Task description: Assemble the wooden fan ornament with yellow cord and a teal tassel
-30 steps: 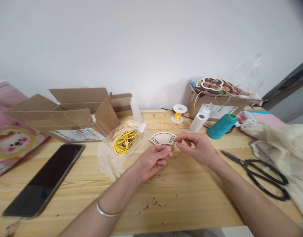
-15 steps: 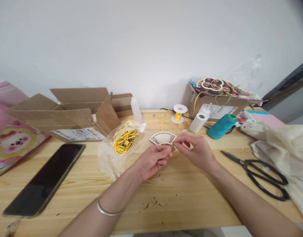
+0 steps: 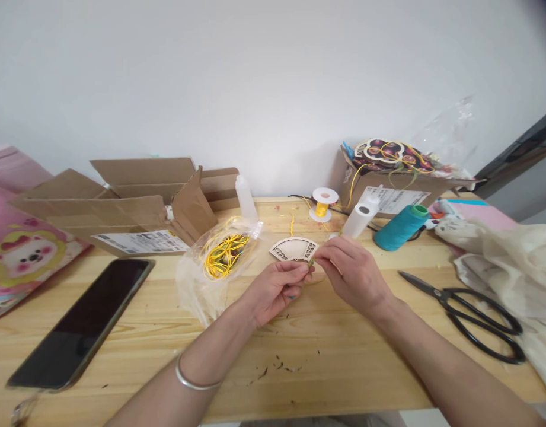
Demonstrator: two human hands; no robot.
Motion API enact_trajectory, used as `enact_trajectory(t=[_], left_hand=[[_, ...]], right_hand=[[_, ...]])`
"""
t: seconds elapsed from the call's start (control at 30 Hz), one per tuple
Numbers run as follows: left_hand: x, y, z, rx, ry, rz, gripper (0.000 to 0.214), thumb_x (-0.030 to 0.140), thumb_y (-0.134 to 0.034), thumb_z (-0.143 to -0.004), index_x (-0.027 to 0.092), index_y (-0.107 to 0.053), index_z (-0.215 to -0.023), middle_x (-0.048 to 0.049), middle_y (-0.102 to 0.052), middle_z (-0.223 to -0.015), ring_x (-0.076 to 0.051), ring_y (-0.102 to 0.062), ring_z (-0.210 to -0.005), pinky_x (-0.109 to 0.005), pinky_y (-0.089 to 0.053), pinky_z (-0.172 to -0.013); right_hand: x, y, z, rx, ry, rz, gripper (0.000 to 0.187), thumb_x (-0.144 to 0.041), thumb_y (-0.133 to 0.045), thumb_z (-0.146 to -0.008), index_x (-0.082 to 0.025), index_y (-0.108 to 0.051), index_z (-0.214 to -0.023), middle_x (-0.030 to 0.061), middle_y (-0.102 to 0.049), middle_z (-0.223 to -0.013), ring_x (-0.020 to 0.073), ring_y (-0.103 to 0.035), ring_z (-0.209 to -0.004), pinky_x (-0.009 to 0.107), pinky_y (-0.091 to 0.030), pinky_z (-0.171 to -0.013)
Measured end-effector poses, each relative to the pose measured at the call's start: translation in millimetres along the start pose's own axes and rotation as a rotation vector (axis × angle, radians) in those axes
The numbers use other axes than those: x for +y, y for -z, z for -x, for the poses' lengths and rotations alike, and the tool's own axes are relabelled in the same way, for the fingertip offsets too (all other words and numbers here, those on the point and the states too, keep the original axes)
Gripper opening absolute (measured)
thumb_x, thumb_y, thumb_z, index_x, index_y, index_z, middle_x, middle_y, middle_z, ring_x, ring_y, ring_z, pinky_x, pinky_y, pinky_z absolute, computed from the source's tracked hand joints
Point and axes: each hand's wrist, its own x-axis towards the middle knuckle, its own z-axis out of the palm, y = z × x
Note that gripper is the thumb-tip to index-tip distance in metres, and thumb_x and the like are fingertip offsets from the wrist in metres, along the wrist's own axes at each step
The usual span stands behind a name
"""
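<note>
at the near edge of the pale fan-shaped wooden cutout [image 3: 294, 249] lying flat, left hand [image 3: 275, 290] and right hand [image 3: 355, 274] both pinch one tiny greenish piece [image 3: 310, 263].

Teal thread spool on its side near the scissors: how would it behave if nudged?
The teal thread spool lies on its side, so it would probably roll, likely curving since it looks tapered. Wound thread should grip well.

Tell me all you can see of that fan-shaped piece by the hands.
The fan piece is a thin, pale, wood-like cutout shaped like an open fan, with lattice openings at both ends. It lies flat on the table, just beyond the left hand and right hand; whether they touch it cannot be told.
</note>
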Motion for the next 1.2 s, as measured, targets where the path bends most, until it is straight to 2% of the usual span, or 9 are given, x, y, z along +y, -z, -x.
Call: enact_trajectory(t=[0.37, 0.73, 0.93, 1.03, 1.2], left_hand=[[0.0, -1.3, 0.3, 0.014, -0.063, -0.092, 0.012, 0.019, -0.068, -0.061, 0.009, -0.063, -0.062, -0.0012, -0.052, -0.059, -0.003, -0.036, -0.049, -0.016, -0.021, -0.039], [-0.5, -2.8, -0.4, 0.088, -0.090, -0.165, 0.013, 0.022, -0.069, -0.059, 0.010, -0.065, -0.064, -0.0002, -0.053, -0.058, -0.003, -0.036, -0.048, -0.017, -0.023, -0.042], [3.6, -5.5, 4.6, 0.058, -0.117, -0.182, 0.015, 0.024, -0.066, -0.063, 0.010, -0.064, -0.069, -0.0014, -0.053, -0.064, -0.004, -0.037, -0.051, -0.017, -0.023, -0.043], [5.6, -7.0, 5.5, 0.027, -0.114, -0.188, 0.019, 0.029, -0.063, -0.066, 0.010, -0.063, -0.070, 0.0009, -0.047, -0.059, -0.003, -0.028, -0.048, -0.018, -0.018, -0.042], [4.4, -6.6, 4.1, 0.034, -0.144, -0.240, 0.025, 0.036, -0.061, -0.067, 0.011, -0.060, -0.062, 0.0074, -0.024, -0.047, -0.004, -0.015, -0.045, -0.021, -0.012, -0.042]], right_hand=[[3.1, 0.4, 0.8, -0.030, 0.021, 0.081, 0.017, -0.009, -0.041, -0.079, -0.015, -0.055, -0.072, 0.0057, -0.055, -0.067, 0.0158, -0.044, -0.063, 0.027, -0.037, -0.057], [4.6, -1.1, 3.3, -0.059, 0.049, 0.175, 0.016, -0.009, -0.040, -0.080, -0.015, -0.054, -0.074, 0.0062, -0.053, -0.069, 0.0166, -0.042, -0.063, 0.029, -0.036, -0.058], [4.8, 1.6, 0.0, -0.041, 0.012, 0.055, 0.015, -0.010, -0.041, -0.080, -0.016, -0.052, -0.074, 0.0057, -0.053, -0.069, 0.0163, -0.044, -0.065, 0.028, -0.038, -0.058], [4.9, 2.4, -1.4, -0.056, 0.018, 0.013, 0.014, -0.011, -0.040, -0.081, -0.016, -0.052, -0.074, 0.0058, -0.054, -0.071, 0.0162, -0.045, -0.067, 0.028, -0.039, -0.060], [4.6, 0.5, -1.7, -0.094, 0.034, -0.010, 0.016, -0.011, -0.038, -0.082, -0.016, -0.051, -0.074, 0.0059, -0.053, -0.072, 0.0162, -0.045, -0.068, 0.029, -0.039, -0.061]])
